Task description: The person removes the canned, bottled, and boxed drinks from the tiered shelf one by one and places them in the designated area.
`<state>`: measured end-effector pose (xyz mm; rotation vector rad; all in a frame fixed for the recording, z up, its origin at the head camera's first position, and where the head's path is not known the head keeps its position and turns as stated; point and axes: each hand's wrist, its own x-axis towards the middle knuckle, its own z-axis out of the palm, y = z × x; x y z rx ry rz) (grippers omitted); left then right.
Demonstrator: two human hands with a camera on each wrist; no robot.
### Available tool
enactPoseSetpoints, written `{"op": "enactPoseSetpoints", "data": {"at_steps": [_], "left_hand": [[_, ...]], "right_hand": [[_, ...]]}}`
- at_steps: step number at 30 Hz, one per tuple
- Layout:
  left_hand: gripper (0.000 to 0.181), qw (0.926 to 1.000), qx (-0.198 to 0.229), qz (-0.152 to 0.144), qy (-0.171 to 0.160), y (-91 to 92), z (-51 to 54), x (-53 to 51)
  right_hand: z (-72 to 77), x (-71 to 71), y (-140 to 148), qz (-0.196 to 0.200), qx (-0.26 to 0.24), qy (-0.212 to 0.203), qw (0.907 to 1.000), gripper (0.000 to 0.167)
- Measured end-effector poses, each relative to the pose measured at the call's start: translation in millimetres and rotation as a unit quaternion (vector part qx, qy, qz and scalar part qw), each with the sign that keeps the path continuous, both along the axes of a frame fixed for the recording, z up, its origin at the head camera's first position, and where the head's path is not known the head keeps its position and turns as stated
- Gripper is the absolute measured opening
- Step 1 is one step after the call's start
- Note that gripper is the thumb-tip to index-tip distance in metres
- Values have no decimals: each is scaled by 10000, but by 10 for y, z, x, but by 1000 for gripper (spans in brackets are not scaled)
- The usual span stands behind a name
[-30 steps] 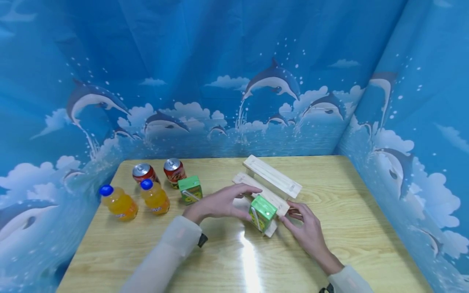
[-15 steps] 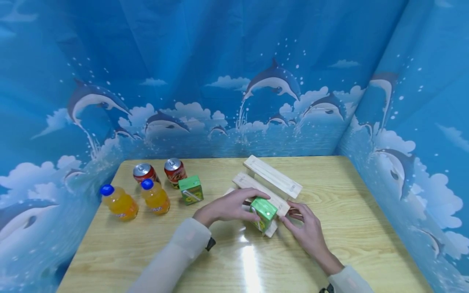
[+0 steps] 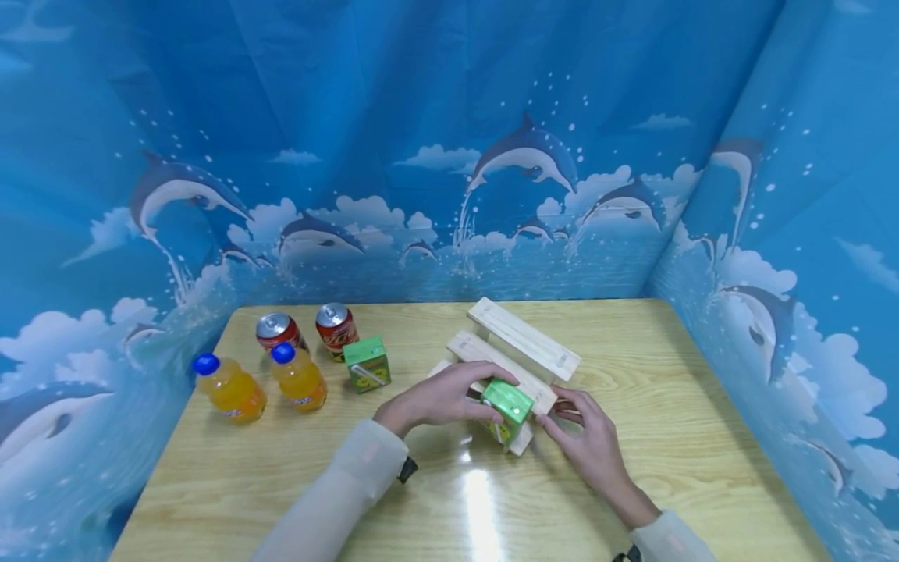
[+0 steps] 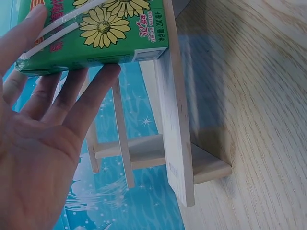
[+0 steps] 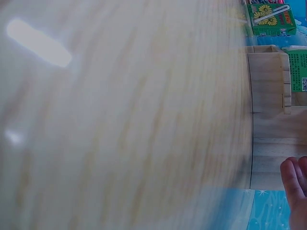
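A green drink carton (image 3: pixel 510 400) with a white straw stands at the near end of the lowest step of a three-tier wooden step rack (image 3: pixel 500 356). My left hand (image 3: pixel 449 396) holds this carton, thumb on the straw side and fingers on the opposite side; yellow flowers show on the carton in the left wrist view. At the rack's right end, my right hand (image 3: pixel 586 437) grips the end of the middle step between thumb and fingers. The right wrist view catches only its fingertips (image 5: pixel 289 175) beside the rack's side panel (image 5: pixel 268 143).
To the left on the wood-grain table (image 3: pixel 211 484) stand a second green carton (image 3: pixel 367 367), two red cans (image 3: pixel 335 328) and two orange drink bottles (image 3: pixel 300 382) with blue caps. A blue dolphin-print curtain (image 3: pixel 393 156) borders the table's back and sides.
My left hand has moved right and closed round the carton, which has shifted very slightly. My right hand stays at the rack's end.
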<state>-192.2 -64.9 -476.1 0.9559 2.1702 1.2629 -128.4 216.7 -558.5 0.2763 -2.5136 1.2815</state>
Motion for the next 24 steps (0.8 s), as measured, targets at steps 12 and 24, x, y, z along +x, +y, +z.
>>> {"op": "enactPoseSetpoints", "data": {"at_steps": [12,24], "left_hand": [[55,9995,-40,290,65,-48,-15,11],[56,9974,44,677,242,-276,38,20]], "right_hand": [[-1,4,-3,43,-63,155,9999,52],[-6,7,-8,40,-106,165,9998,52]]}}
